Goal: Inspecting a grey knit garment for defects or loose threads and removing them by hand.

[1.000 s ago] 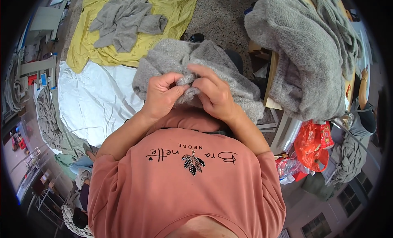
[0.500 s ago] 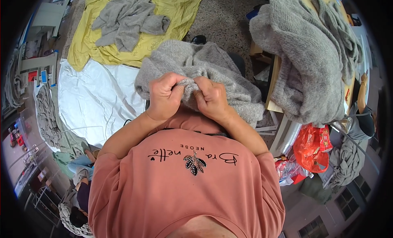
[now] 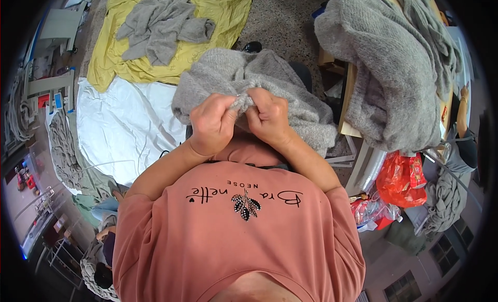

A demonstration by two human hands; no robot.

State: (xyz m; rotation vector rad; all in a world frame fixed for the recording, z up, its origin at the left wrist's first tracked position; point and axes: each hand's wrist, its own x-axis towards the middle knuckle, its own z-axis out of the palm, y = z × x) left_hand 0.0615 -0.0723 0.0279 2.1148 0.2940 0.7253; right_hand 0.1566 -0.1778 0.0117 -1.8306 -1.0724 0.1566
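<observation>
Both hands' fingers (image 3: 244, 102) pinch grey knit (image 3: 290, 89) | speckled floor (image 3: 282, 22) | yellow sheet (image 3: 228, 11)

The knit (image 3: 290, 89) in the hands is plain light grey, faintly heathered; the pile (image 3: 394, 68) on the right is the same grey, a shade darker in its folds; the rag (image 3: 161, 27) is grey on a mustard-yellow sheet (image 3: 223, 11); beside that lies a white sheet (image 3: 119, 125); the shirt (image 3: 238, 239) is salmon pink with dark print and a glittering leaf motif; the bag (image 3: 402, 177) is orange-red; the floor (image 3: 285, 22) is speckled grey-brown.
</observation>
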